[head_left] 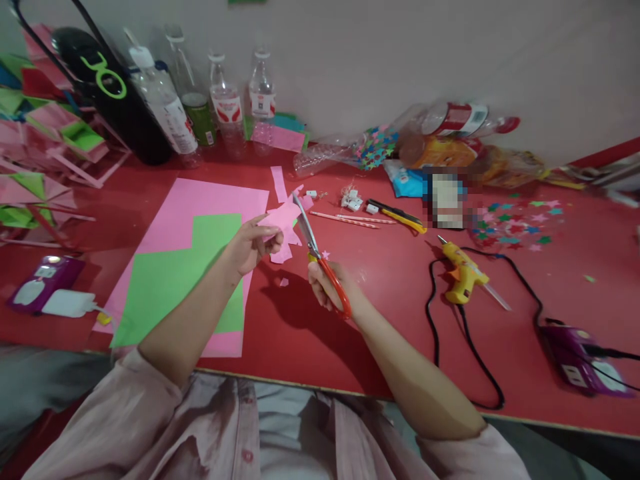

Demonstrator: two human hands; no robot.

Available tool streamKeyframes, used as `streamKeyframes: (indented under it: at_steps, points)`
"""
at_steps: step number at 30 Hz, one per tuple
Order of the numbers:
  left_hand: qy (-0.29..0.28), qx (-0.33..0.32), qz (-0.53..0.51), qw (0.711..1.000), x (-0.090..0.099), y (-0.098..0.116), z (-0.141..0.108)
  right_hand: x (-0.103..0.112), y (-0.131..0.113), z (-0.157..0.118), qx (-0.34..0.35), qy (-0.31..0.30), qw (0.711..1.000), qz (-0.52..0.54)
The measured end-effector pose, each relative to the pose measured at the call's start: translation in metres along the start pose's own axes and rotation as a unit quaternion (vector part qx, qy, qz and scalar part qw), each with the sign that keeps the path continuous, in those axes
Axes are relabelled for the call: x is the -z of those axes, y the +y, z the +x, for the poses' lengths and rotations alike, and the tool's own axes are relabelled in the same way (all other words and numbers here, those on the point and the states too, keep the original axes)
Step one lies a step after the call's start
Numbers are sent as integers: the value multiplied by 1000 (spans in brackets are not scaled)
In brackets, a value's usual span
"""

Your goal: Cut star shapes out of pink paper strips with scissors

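Note:
My left hand pinches a piece of pink paper with an uneven edge, above the table. My right hand is closed round the orange handles of the scissors, whose blades point up and away beside the paper's right edge. Pink scraps lie below and behind the held paper, and a small pink star is by the scissors. Left of my left hand, green paper lies over a larger pink sheet.
Bottles stand at the back left beside a black bag. Pink and green paper models fill the far left. On the right are a yellow glue gun with its cord, a yellow cutter and a purple power strip.

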State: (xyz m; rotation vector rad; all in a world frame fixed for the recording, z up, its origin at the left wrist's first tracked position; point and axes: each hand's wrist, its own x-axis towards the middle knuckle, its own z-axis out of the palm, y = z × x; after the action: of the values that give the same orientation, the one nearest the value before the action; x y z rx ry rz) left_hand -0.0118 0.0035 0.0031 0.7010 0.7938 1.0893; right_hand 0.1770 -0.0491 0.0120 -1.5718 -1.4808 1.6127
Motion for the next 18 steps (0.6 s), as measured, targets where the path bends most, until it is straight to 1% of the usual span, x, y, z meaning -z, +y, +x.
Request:
streamKeyframes:
  at_steps: [3,6,9,13,18]
  points:
    - [34,-1,-72,997,2,0,3,0,-1,-1,8,8,1000,1]
    - [65,-2,-148,987,3,1,7,-1,0,-1,10,11,1000,0]
    - [87,-25,-182,979,3,1,9,-3,3,1,10,2,1000,-5]
    - [119,-63,-141,981,-1,-2,9,-4,7,2,8,-12,1000,-12]
    - [109,-91,-56,988,-3,-8,7,-6,7,2,3,-26,1000,-9]
